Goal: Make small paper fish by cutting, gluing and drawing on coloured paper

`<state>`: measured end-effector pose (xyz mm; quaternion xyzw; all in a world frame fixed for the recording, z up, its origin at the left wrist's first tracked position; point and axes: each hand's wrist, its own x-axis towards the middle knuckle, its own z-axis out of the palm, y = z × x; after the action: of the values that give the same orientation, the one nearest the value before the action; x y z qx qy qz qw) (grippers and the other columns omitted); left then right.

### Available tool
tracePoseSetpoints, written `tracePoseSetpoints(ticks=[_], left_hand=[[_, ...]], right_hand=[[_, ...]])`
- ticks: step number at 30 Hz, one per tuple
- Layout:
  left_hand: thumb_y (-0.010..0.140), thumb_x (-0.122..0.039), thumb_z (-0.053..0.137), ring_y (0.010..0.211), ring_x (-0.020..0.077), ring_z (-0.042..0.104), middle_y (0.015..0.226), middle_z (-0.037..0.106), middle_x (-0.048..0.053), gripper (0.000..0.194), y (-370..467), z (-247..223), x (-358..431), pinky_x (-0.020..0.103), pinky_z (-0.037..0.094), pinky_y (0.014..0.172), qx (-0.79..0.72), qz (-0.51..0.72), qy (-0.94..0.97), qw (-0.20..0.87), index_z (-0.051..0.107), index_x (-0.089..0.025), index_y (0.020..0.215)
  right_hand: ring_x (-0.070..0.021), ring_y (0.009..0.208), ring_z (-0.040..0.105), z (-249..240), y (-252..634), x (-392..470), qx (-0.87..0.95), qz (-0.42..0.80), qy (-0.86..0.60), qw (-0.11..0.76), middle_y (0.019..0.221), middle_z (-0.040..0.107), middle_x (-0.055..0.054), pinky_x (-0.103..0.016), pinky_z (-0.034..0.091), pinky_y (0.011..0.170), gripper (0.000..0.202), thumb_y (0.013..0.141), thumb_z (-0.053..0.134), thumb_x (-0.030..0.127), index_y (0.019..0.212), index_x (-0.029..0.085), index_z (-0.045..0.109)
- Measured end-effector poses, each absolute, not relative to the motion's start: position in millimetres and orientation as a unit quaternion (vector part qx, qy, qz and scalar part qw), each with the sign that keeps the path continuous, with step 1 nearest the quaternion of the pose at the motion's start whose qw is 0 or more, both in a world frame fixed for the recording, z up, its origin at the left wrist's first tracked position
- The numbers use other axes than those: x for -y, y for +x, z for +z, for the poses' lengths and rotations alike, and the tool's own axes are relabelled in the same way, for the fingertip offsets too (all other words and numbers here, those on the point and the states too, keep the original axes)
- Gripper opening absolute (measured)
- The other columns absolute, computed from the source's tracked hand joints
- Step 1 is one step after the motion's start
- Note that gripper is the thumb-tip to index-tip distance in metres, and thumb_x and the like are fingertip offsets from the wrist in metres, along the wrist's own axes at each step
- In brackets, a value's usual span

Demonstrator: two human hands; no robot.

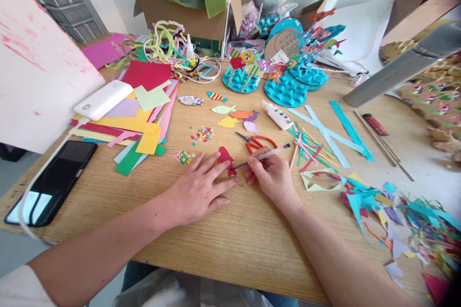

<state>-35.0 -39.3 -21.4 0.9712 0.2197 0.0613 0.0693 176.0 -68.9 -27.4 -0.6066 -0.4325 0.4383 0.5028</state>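
A small red paper fish (224,156) lies on the wooden table between my hands. My left hand (196,187) rests flat beside it with fingers spread, the fingertips at the fish's edge. In my right hand (268,172) is a slim grey pencil (270,152), its dark point touching the fish's tail end. Orange-handled pliers (259,142) lie just beyond the right hand. Left of the fish are two small piles of paper bits (202,135). Farther back lie several cut paper fish, among them a yellow fish (227,122) and a lilac fish (251,127).
A white glue bottle (279,116) lies near colored paper strips (315,146). Paper scraps (392,220) cover the right side. At left are stacked colored sheets (146,74), a white power bank (103,100) and a phone (54,182). Blue fish-decorated stands (286,91) are behind.
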Motion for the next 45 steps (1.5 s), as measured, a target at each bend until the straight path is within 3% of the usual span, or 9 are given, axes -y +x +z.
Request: tracePoseSetpoints(ticks=[33,45], left_hand=[[0.098,-0.048,0.044,0.143,0.0357,0.032,0.148,0.046,0.011,0.049,-35.6,-23.7,39.6,0.059,0.026,0.115,-0.22,0.059,0.971,0.066,0.046,-0.033,0.145],[0.098,-0.047,0.045,0.143,0.0359,0.032,0.149,0.045,0.01,0.048,-34.8,-23.5,39.1,0.06,0.025,0.115,-0.222,0.06,0.97,0.073,0.048,-0.033,0.143]], right_hand=[[-0.0125,0.04,0.056,-27.1,177.2,69.0,0.458,0.448,-0.6,0.479,0.049,0.058,0.003,-0.022,0.047,0.038,0.019,0.076,0.066,0.033,0.072,0.021,0.052],[-0.0129,0.041,0.056,-26.0,176.5,69.1,0.435,0.438,-0.612,0.494,0.052,0.06,0.002,-0.021,0.047,0.035,0.026,0.078,0.068,0.042,0.076,0.02,0.053]])
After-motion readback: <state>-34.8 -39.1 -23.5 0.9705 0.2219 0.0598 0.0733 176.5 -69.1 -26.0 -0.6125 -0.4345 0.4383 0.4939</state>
